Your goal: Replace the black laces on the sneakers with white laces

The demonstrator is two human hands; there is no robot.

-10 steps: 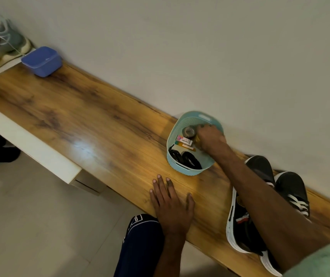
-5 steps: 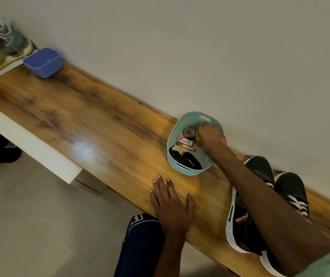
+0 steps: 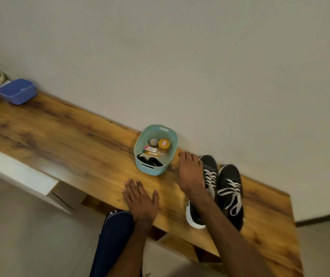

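Wood-grain counter (image 3: 70,140) stretches from blue box (image 3: 17,90) to teal basket (image 3: 150,171); left hand (image 3: 141,200) lies flat at its front edge, right hand (image 3: 190,172) hangs loose, empty, between basket and sneakers (image 3: 230,176).

Your wooden desk (image 3: 70,140) carries a teal basket (image 3: 142,166). Just right of the basket lie the black sneakers (image 3: 229,176), side by side. Far to its left sits a blue box (image 3: 17,90). In front of it your left hand (image 3: 141,200) rests flat.
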